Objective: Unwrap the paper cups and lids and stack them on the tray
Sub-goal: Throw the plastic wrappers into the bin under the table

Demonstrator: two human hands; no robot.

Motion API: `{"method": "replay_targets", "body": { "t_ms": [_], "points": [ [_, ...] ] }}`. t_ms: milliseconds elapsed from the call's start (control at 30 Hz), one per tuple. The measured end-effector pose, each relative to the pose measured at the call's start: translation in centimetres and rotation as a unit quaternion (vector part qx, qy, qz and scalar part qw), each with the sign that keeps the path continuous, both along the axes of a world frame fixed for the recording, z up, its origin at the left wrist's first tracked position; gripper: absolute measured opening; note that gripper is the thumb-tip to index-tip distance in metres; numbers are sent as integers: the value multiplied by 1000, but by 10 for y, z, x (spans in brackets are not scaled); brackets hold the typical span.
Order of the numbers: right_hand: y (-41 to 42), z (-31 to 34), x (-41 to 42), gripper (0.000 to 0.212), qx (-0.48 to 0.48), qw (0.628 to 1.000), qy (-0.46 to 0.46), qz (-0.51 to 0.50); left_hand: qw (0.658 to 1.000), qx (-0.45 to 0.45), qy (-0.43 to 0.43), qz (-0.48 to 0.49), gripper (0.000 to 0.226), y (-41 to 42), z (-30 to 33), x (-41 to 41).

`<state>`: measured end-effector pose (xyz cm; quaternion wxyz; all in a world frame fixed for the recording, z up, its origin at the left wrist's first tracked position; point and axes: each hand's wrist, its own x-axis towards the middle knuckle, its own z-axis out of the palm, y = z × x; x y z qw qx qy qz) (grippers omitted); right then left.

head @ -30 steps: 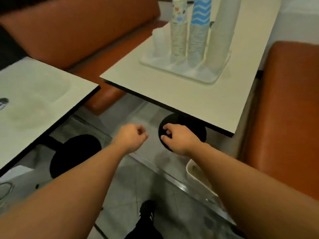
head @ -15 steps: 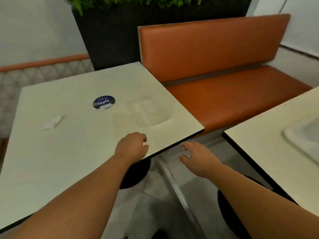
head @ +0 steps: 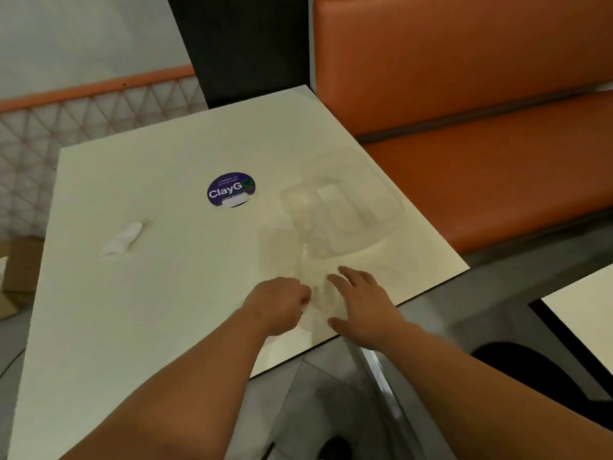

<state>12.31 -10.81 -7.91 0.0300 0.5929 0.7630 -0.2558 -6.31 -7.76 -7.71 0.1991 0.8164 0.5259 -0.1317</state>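
A crumpled clear plastic wrapper point(head: 315, 280) lies on the cream table point(head: 159, 293) near its right corner. It runs from between my hands up to a clear, empty-looking plastic package point(head: 345, 207). My left hand point(head: 278, 302) is closed in a fist at the wrapper's near end and seems to pinch it. My right hand point(head: 361, 300) hovers just to the right with fingers spread, touching or almost touching the plastic. No cups, lids or tray are in view.
A round purple ClayGo sticker point(head: 231, 189) is stuck to the table's middle. A small crumpled white scrap point(head: 122, 239) lies at the left. An orange bench point(head: 481, 154) stands behind the table. A second table's corner point(head: 587, 320) shows at right, across a floor gap.
My view has swung left from the table with the cup stacks to this table. Both hands have moved over its right corner, onto the clear wrapper, and the right hand has opened.
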Motion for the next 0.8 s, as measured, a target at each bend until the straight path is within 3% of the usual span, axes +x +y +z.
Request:
{"method": "replay_targets", "body": {
  "t_ms": [133,267,367,433,500,633,700,800],
  "points": [
    [0,34,0,80,64,996,44,48,999,-34,-16,-11,24,8,44,21],
    [-9,104,24,83,32,988,145,-38,998,-30,-45,-32,13,18,123,59],
    [-29,150,74,41,58,978,166,-115,991,-21,-132,-13,32,6,178,96],
    [-56,171,121,13,84,946,244,-194,978,-42,-206,-2,43,-10,203,122],
    [-94,187,176,14,138,908,301,-257,967,-64,-245,-14,43,-30,216,151],
    [-195,211,281,15,166,860,328,-354,947,-63,-307,-75,8,-88,233,240],
    [-249,222,321,3,182,830,342,-401,946,-38,-293,-134,1,-128,244,294],
    [-317,240,362,50,276,801,305,-435,941,27,-251,-226,4,-190,257,370]
  ]
}}
